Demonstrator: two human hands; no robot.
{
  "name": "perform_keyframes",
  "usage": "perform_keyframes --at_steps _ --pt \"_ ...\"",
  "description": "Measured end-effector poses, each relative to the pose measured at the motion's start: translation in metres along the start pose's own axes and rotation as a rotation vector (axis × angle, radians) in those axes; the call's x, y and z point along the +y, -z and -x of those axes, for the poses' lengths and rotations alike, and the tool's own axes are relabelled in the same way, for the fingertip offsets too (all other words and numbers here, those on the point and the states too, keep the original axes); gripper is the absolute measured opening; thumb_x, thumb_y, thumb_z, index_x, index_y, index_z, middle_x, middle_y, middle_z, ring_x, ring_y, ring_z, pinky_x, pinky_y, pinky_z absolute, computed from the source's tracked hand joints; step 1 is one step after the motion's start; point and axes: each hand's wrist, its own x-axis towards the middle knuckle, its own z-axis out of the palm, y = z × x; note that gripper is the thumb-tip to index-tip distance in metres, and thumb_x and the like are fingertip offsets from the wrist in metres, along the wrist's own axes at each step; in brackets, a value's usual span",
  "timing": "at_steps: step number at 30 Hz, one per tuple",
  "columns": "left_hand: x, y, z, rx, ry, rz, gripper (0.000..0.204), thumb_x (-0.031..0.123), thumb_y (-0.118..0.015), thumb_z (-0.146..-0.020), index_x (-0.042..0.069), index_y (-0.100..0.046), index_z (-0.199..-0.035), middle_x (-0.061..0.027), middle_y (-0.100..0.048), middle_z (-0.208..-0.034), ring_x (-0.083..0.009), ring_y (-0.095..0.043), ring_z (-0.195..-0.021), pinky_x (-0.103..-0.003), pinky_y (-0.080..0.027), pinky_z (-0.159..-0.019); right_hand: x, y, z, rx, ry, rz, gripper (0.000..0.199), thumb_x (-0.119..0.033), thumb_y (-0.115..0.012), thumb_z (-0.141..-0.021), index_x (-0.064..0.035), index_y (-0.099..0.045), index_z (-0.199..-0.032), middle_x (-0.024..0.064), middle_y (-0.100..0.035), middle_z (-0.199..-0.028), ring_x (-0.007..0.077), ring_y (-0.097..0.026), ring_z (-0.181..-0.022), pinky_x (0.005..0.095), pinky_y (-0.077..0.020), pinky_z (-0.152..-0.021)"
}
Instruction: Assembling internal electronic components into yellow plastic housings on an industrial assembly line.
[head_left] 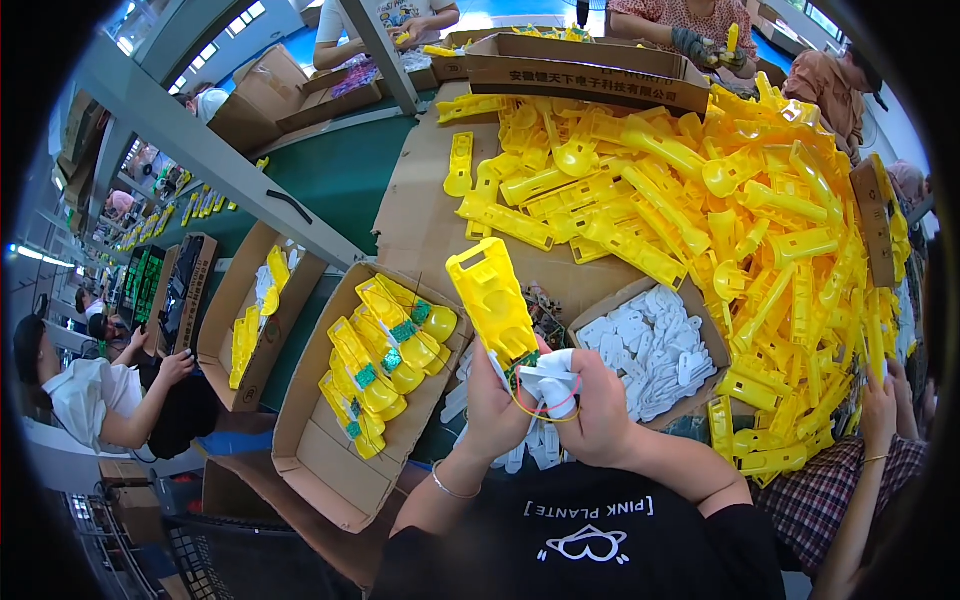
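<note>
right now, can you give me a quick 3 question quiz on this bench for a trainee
1. True or false: the left hand grips a yellow plastic shell that stands upright.
2. What fills the small box just right of the hands? A) white plastic pieces B) green boards C) yellow shells
3. Fill in: the right hand presses a ____ coloured part against the shell's lower end.

Key:
1. True.
2. A, white plastic pieces; the finished yellow units with green boards lie in the big carton to the left, and the loose yellow pile covers the table behind.
3. White.
</note>
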Motion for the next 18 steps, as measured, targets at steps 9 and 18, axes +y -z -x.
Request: perform_keyframes --at_steps 9,18 --pt "-0.005 -0.002 0.006 0.004 -0.053 0.027 0.041 0.008 -0.060 -0.079 0.002 -0.036 -0.112 -0.0069 -0.054 -0.097 -0.0146 -0.055 -0.089 -0.028 -0.043 -0.082 0.000 0.001 0.002 0.039 0.122 -0.016 0.028 -0.006 -0.059 -0.079 0.0027 -0.044 -0.100 0.0129 -0.058 -0.078 0.0203 -0.060 -0.065 0.0278 -0.0467 -0.057" --pt "-0.007 -0.007 0.010 0.058 -0.137 0.022 0.046 0.017 -0.062 -0.079 0.002 -0.034 -0.112 -0.0083 -0.052 -0.098 -0.0164 -0.054 -0.088 -0.029 -0.043 -0.081 -0.004 -0.008 0.008 0.065 0.042 0.009 0.025 -0.010 -0.057 -0.082 0.0030 -0.042 -0.098 0.0127 -0.059 -0.076 0.0209 -0.061 -0.064 0.0271 -0.0464 -0.057"
